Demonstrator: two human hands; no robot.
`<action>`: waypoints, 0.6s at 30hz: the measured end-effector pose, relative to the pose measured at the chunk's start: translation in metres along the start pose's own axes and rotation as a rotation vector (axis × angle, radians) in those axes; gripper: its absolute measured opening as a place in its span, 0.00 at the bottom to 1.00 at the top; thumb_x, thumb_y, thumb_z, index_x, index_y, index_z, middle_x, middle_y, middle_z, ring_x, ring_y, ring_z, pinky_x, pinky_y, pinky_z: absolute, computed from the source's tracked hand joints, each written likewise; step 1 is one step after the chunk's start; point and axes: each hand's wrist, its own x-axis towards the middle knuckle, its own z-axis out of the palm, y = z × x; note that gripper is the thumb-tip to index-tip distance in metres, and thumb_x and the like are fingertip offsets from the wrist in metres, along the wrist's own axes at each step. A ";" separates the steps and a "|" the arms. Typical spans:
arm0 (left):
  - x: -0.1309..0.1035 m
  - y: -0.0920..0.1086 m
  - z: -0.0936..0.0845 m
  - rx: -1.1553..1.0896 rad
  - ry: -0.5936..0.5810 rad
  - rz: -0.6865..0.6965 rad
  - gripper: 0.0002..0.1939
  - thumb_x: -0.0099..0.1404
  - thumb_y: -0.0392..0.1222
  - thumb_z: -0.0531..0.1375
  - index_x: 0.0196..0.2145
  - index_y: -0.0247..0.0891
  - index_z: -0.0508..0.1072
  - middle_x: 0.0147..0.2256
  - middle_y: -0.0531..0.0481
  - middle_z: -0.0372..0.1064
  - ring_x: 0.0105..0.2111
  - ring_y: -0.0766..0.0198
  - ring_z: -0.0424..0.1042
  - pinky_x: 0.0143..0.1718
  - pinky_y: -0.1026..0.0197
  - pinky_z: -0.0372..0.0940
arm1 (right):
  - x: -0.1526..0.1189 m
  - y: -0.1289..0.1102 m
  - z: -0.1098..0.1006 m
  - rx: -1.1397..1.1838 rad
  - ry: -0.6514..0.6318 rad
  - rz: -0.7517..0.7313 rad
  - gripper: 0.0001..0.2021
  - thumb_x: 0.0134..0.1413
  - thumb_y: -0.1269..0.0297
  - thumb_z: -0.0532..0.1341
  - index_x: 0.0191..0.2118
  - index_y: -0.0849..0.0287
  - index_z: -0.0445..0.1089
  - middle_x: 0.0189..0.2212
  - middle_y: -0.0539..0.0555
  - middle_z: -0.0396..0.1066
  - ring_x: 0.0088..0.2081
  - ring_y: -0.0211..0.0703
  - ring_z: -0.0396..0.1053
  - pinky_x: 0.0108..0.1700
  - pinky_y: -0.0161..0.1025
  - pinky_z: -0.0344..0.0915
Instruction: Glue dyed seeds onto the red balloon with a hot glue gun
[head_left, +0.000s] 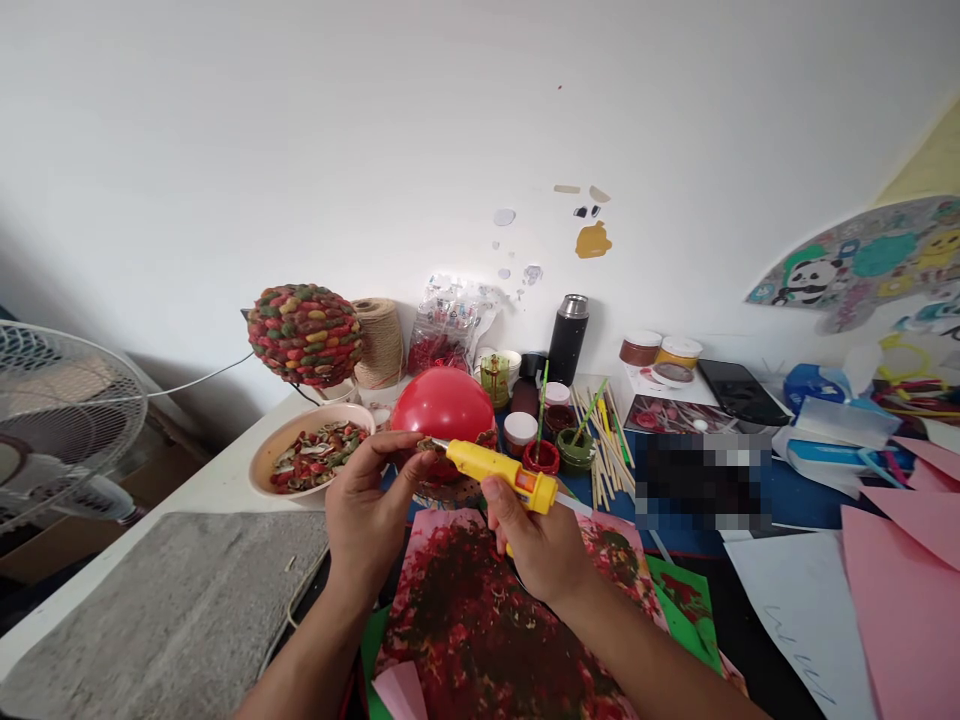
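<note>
My right hand (536,540) is wrapped round a yellow glue gun (491,467), whose nozzle points left. Its tip meets a small painted shell piece (429,444) pinched between the thumb and forefinger of my left hand (375,500). Just behind both hands rests a red balloon (442,402), its lower part partly ringed with painted pieces. To the left, a pale orange bowl (259,465) holds many loose painted pieces. A paint-stained pink sheet (495,620) lies under my hands.
A ball covered in coloured pieces (306,335) stands at the back left beside a twine spool (379,342). Paint jars (541,455), wooden sticks (609,450) and a black flask (570,340) are behind my right hand. A fan (67,420) is far left; pink papers (900,590) lie right.
</note>
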 end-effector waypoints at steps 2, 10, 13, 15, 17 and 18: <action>0.000 0.000 0.000 -0.013 -0.004 -0.001 0.12 0.65 0.49 0.73 0.43 0.42 0.82 0.40 0.48 0.83 0.40 0.57 0.81 0.45 0.57 0.76 | 0.001 0.000 0.000 -0.009 0.003 -0.010 0.32 0.72 0.32 0.55 0.24 0.53 0.65 0.16 0.47 0.62 0.18 0.39 0.65 0.23 0.36 0.61; 0.001 -0.002 -0.001 -0.011 0.002 0.015 0.12 0.65 0.49 0.74 0.42 0.42 0.82 0.40 0.48 0.84 0.39 0.57 0.81 0.43 0.57 0.76 | 0.000 0.000 0.000 -0.051 0.012 0.015 0.34 0.70 0.29 0.54 0.23 0.52 0.64 0.14 0.47 0.62 0.18 0.40 0.66 0.23 0.36 0.63; 0.001 -0.003 0.000 -0.022 0.002 0.018 0.12 0.65 0.49 0.74 0.43 0.43 0.82 0.40 0.49 0.84 0.40 0.58 0.81 0.44 0.58 0.76 | 0.000 0.001 0.000 -0.047 0.010 0.010 0.34 0.70 0.29 0.53 0.23 0.52 0.64 0.15 0.47 0.63 0.18 0.40 0.66 0.23 0.36 0.62; 0.000 -0.003 0.000 -0.029 0.005 0.018 0.12 0.65 0.49 0.74 0.43 0.43 0.82 0.40 0.49 0.84 0.40 0.58 0.81 0.44 0.58 0.76 | 0.000 0.001 0.000 -0.042 0.009 0.009 0.34 0.70 0.29 0.53 0.24 0.52 0.65 0.15 0.47 0.63 0.18 0.40 0.65 0.22 0.36 0.62; 0.000 -0.003 -0.001 -0.035 0.007 0.015 0.13 0.65 0.49 0.74 0.43 0.43 0.82 0.40 0.49 0.84 0.39 0.58 0.81 0.43 0.58 0.76 | 0.000 0.002 0.001 -0.035 0.011 0.014 0.34 0.70 0.28 0.54 0.24 0.52 0.65 0.15 0.47 0.63 0.18 0.40 0.66 0.22 0.36 0.62; 0.000 -0.004 -0.001 -0.040 0.007 0.014 0.13 0.64 0.49 0.74 0.43 0.43 0.82 0.40 0.48 0.83 0.39 0.58 0.81 0.43 0.58 0.76 | 0.000 0.002 0.001 -0.029 0.013 0.017 0.34 0.70 0.29 0.54 0.24 0.52 0.65 0.15 0.47 0.63 0.18 0.40 0.66 0.22 0.36 0.62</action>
